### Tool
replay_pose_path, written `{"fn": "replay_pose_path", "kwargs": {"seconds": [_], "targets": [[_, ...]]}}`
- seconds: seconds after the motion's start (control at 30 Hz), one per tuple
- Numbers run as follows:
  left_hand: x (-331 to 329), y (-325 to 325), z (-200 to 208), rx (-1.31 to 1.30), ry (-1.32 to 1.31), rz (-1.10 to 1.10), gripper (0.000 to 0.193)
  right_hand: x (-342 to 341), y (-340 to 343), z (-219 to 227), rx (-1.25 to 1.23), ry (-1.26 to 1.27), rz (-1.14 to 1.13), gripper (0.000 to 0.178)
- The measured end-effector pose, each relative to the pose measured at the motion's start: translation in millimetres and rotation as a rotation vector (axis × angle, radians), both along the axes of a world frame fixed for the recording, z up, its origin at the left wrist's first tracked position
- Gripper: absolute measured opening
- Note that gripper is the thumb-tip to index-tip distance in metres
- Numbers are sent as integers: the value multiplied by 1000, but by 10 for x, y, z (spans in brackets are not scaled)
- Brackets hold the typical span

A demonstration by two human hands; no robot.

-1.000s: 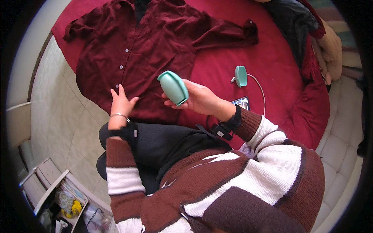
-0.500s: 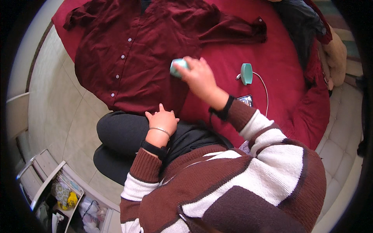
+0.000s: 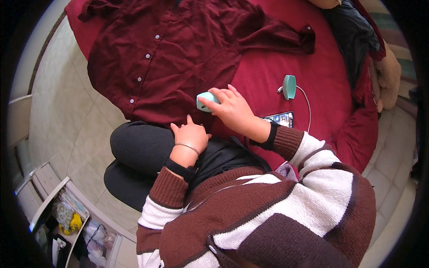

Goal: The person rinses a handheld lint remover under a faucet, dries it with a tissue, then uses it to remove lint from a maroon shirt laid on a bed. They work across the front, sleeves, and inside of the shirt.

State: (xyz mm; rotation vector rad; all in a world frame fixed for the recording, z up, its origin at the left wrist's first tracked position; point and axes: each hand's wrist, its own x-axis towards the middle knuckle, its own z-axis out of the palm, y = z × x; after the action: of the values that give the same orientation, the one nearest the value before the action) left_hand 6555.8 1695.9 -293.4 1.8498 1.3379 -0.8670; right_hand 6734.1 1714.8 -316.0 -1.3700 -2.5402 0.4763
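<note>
A dark red button-up shirt [image 3: 178, 62] lies spread and wrinkled before me, its white buttons in a row on the left. My right hand [image 3: 234, 109] grips a small mint-green fabric shaver [image 3: 206, 102], which rests on or just over the shirt's lower right part. Close by on the left, my left hand [image 3: 192, 137] lies flat by the shirt's hem at my lap, fingers spread and holding nothing. The shaver's underside is hidden.
The shirt lies on a red cover [image 3: 268, 76]. To the right are a mint-green cap [image 3: 289, 87], a white cable [image 3: 308, 107] and a phone [image 3: 283, 119] partly behind my wrist. Dark clothes [image 3: 353, 40] are heaped far right. An open drawer [image 3: 67, 210] stands lower left.
My right hand has drawn the fabric shaver down the shirt toward me, nearer to my left hand. The left hand stays by the hem. The view has shifted slightly.
</note>
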Motion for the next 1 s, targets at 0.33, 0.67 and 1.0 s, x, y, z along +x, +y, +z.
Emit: {"fn": "replay_pose_path", "kwargs": {"seconds": [0.33, 0.67, 1.0], "targets": [[12, -10, -7, 4, -2, 25, 48, 325, 986, -234, 237, -54, -322, 65], [64, 4, -55, -1, 19, -4, 46, 3, 335, -66, 44, -38, -141, 71], [47, 22, -30, 25, -6, 78, 46, 774, 1575, -358, 171, 120, -586, 58]]}}
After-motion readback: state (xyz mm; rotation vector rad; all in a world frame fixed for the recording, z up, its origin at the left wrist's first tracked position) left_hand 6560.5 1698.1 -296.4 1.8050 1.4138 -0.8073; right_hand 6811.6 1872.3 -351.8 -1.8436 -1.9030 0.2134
